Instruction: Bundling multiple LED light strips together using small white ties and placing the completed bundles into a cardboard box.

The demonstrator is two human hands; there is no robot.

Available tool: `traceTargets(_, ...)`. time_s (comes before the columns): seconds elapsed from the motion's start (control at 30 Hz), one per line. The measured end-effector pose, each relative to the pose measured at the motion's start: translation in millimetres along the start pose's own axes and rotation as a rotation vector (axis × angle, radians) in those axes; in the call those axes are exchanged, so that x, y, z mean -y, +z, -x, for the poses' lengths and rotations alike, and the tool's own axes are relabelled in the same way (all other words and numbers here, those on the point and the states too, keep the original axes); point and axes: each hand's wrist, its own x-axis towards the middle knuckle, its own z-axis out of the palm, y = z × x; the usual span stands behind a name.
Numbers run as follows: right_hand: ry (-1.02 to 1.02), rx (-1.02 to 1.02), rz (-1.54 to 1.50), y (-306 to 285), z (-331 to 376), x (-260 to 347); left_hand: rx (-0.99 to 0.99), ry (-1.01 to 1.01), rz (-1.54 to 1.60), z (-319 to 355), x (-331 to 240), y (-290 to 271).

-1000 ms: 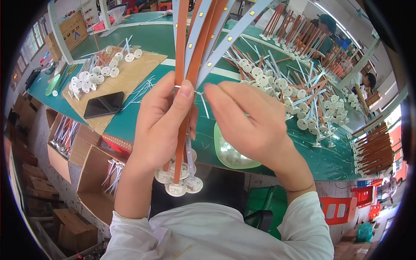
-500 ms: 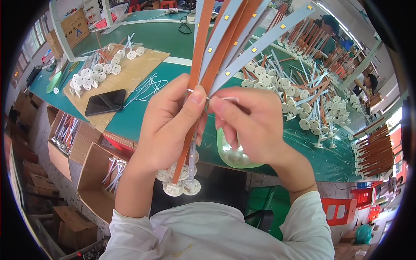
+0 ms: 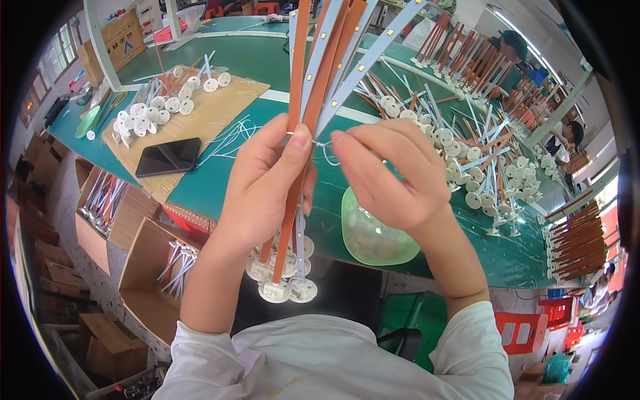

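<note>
My left hand (image 3: 263, 190) is closed around a bundle of LED strips (image 3: 322, 57), brown on one face and pale with small yellow LEDs on the other. The strips fan out upward, and their round white bases (image 3: 283, 270) hang below the hand. Around the bundle, by my left thumb, runs a thin white tie (image 3: 325, 153) with a twist and a small loop beside the strips. My right hand (image 3: 400, 173) pinches the end of that tie just right of the bundle. Behind it on the table sits a green-rimmed bowl (image 3: 379, 237); its contents are unclear.
On the green table, a cardboard sheet (image 3: 230, 93) bears a black phone (image 3: 168, 157) and more strips. White ties (image 3: 230, 140) lie beside it. Strips heap up at right (image 3: 490, 167). Open cartons (image 3: 143, 267) stand below left; red stools (image 3: 520, 330) stand at right. Another person works far right.
My right hand has drawn slightly right, away from the bundle, with the tie end, so its twist and loop show. The bundle's top has tilted a little left.
</note>
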Motion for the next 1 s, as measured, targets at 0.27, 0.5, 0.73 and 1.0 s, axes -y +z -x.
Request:
traceTargets(0.27,-0.021,0.146,0.028,-3.5,8.2,3.2,0.038,-0.044,-0.02,3.4,1.2,2.6)
traceTargets(0.5,0.257,0.15,-0.219,-1.7,5.8,9.8,0.07,-0.004,0.031,4.4,-6.7,9.1)
traceTargets(0.73,0.138,-0.013,-0.051,9.1,8.3,0.7,-0.042,-0.007,0.046,0.6,3.1,-1.0)
traceTargets(1.0,0.515,0.122,-0.215,-4.6,-13.8,37.3,0.063,0.036,0.031,9.5,-3.7,-3.7)
